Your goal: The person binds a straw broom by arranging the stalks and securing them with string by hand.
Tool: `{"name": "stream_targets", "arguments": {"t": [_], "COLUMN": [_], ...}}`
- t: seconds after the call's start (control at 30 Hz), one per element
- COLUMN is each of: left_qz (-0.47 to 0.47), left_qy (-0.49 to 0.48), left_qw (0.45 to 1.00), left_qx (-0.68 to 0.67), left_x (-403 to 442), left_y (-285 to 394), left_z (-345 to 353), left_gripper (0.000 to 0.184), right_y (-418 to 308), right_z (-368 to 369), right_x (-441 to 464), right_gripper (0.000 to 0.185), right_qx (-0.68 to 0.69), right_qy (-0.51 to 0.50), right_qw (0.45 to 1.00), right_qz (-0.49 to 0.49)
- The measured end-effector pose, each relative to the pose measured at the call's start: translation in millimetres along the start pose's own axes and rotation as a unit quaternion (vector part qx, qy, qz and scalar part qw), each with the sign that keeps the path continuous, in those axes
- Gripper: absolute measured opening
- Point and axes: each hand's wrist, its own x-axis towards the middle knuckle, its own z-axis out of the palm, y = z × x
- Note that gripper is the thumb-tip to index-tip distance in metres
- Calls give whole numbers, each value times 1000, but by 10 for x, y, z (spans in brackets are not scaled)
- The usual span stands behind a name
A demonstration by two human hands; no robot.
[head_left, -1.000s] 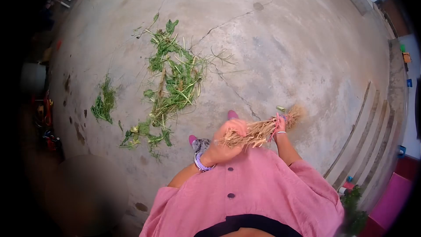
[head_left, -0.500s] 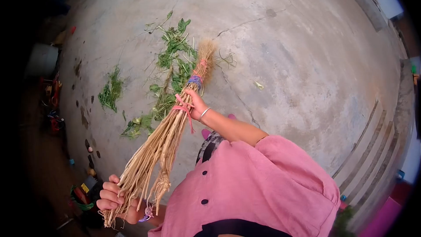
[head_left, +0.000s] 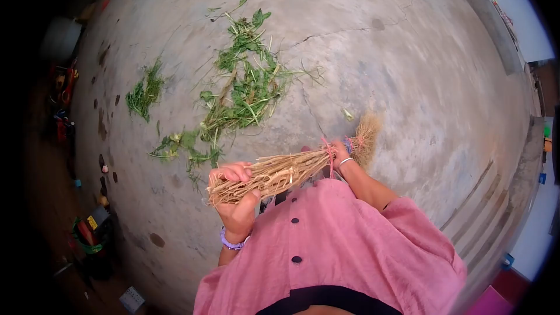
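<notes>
A broom (head_left: 286, 172) of dry stalks lies level across the front of my body. My left hand (head_left: 238, 216), with a purple band on the wrist, is closed around its splayed, root-like ends. Near the other end, my right hand (head_left: 340, 154), below a silver bangle, grips the stalks beside a pink tie (head_left: 329, 154). The fine bristle tips (head_left: 367, 134) point to the right beyond that hand. Partly hidden by my right hand is a blue binding. Wilted green plants (head_left: 251, 93) are strewn on the concrete floor ahead, apart from both hands.
A smaller clump of greens (head_left: 146, 90) lies to the left on the cracked concrete floor (head_left: 420, 81). Steps (head_left: 478, 204) rise at the right edge. A grey bucket-like container (head_left: 61, 38) and assorted clutter line the dark left side.
The broom has swung from pointing away to nearly crosswise, its bristles moving right and nearer. My left hand rose and moved right; my right hand moved right. The greens under the bristles are uncovered.
</notes>
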Motion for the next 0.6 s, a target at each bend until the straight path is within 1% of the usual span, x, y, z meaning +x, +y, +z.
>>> {"name": "stream_targets", "arguments": {"t": [0.03, 0.1, 0.17, 0.2, 0.27, 0.3, 0.33, 0.37, 0.43, 0.5, 0.53, 0.6], "left_qz": [-10, 5, 74, 76, 177, 181, 212, 243, 260, 323, 321, 306], "left_qy": [-18, 3, 96, 97, 172, 180, 171, 162, 164, 98, 111, 107], "left_qw": [999, 999, 989, 989, 960, 958, 948, 936, 930, 929, 931, 939], "left_qx": [39, 53, 85, 87, 133, 134, 165, 196, 203, 152, 135, 111], "left_x": [-33, -74, -102, -129, -191, -233, -284, -322, -356, -367, -380, -296], "left_y": [-12, 55, 222, 322, 495, 553, 607, 658, 763, 858, 939, 1014], "left_z": [10, -55, -118, -122, -98, -100, -104, -99, -147, -301, -307, -337], "left_gripper": [39, 39, 38, 38, 36, 36, 37, 38, 39, 40, 39, 39], "right_y": [31, 184, 280, 355, 469, 508, 504, 492, 509, 491, 490, 398], "right_z": [-37, -15, 687, 960, 1446, 1641, 1814, 1995, 2226, 2361, 2367, 2263], "right_x": [249, 809, 681, 683, 743, 754, 695, 591, 408, 305, 302, 220], "right_gripper": [30, 31, 30, 29, 26, 25, 25, 25, 26, 32, 32, 31], "right_qx": [-8, -19, -42, -54, -80, -93, -103, -97, -96, -99, -100, -85], "right_qy": [-3, 33, 1, -40, -112, -142, -145, -168, -195, -275, -291, -297], "right_qw": [1000, 999, 997, 994, 984, 978, 976, 973, 967, 952, 949, 949], "right_qz": [5, 31, 58, 82, 112, 121, 126, 126, 131, 87, 69, 55]}}
